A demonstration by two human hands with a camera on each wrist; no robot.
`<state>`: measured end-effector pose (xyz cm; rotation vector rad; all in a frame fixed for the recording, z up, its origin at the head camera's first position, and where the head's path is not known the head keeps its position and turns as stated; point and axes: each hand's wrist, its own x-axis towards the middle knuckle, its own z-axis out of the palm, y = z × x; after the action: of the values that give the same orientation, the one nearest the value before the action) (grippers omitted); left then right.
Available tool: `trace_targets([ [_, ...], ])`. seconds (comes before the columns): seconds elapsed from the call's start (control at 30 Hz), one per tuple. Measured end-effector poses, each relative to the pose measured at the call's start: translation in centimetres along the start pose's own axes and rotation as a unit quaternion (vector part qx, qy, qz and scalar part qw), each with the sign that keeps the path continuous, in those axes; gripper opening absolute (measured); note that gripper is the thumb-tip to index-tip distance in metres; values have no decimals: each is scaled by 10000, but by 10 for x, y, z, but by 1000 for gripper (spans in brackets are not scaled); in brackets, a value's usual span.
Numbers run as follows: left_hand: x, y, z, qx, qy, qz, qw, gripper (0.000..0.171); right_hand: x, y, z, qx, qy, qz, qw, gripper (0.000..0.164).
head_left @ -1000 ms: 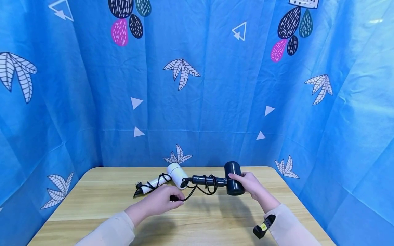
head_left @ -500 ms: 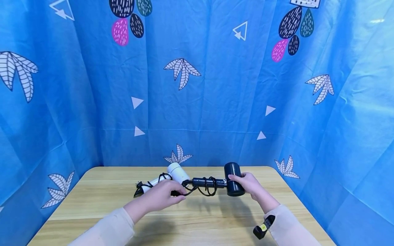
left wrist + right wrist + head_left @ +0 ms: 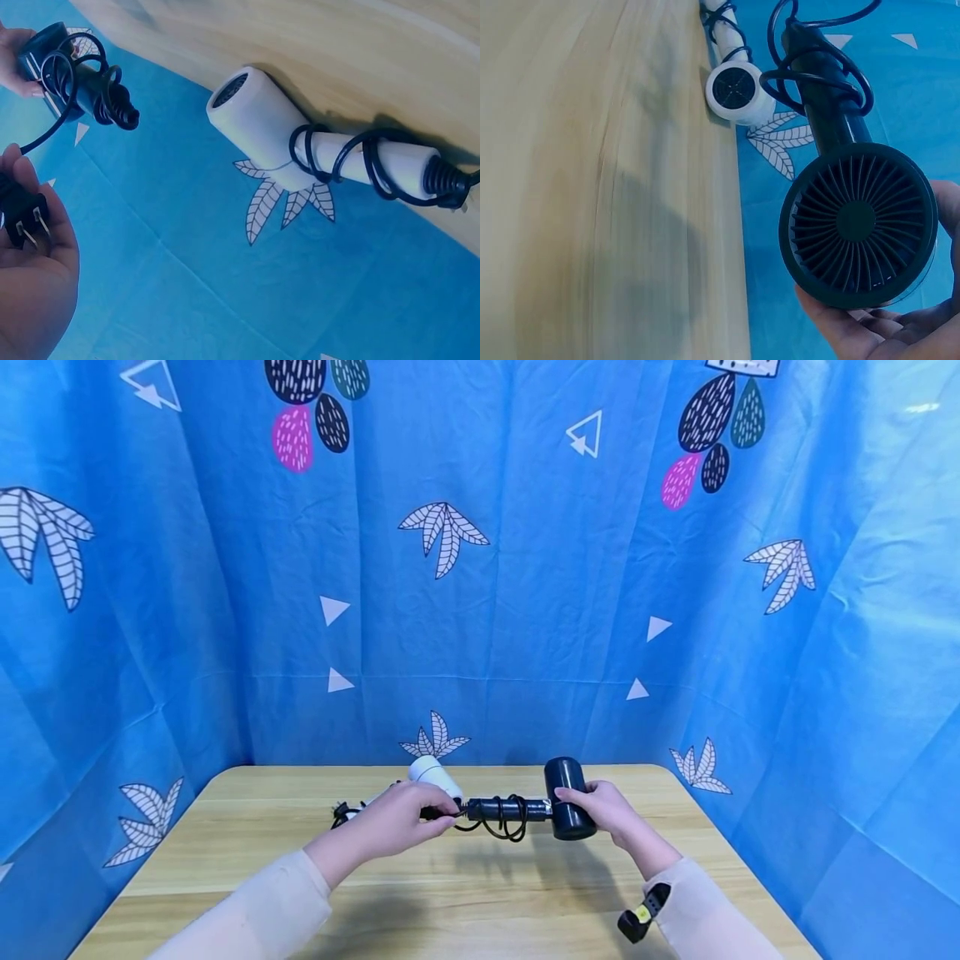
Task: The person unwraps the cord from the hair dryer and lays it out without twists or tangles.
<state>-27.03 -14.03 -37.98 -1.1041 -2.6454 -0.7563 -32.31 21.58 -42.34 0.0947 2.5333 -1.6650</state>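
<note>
A black hair dryer (image 3: 566, 772) is held above the table, its handle pointing left. My right hand (image 3: 609, 808) grips it round the barrel; the slatted round end (image 3: 856, 221) fills much of the right wrist view. Black cord (image 3: 821, 79) is looped loosely about the handle. My left hand (image 3: 393, 818) holds the two-pronged plug (image 3: 21, 210) of that cord near the handle's end. A white hair dryer (image 3: 262, 124) lies on the table behind my left hand, with its own black cord wound round its handle. In the head view my left hand hides most of that handle.
The light wooden table (image 3: 480, 910) carries the white dryer near its far edge. Blue patterned curtain (image 3: 480, 610) surrounds the back and sides. A black strap-like device with a yellow patch (image 3: 642, 913) sits at my right sleeve.
My left hand has risen with the plug, closer to the black dryer's handle end, and now covers more of the white dryer. The right hand and black dryer have barely moved.
</note>
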Motion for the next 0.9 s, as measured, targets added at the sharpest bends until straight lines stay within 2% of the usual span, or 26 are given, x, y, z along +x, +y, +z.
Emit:
trace_targets([
  [0.23,8,1,-3,-158,141,67,9998,15,-2,0,3,-37,-8,-130,9999,59],
  [0.4,12,3,-6,-84,259,105,9996,13,-3,1,4,-65,-2,-132,9999,60],
  [0.9,23,2,-14,30,558,-58,9984,13,-6,2,4,-164,-150,-239,9995,61],
])
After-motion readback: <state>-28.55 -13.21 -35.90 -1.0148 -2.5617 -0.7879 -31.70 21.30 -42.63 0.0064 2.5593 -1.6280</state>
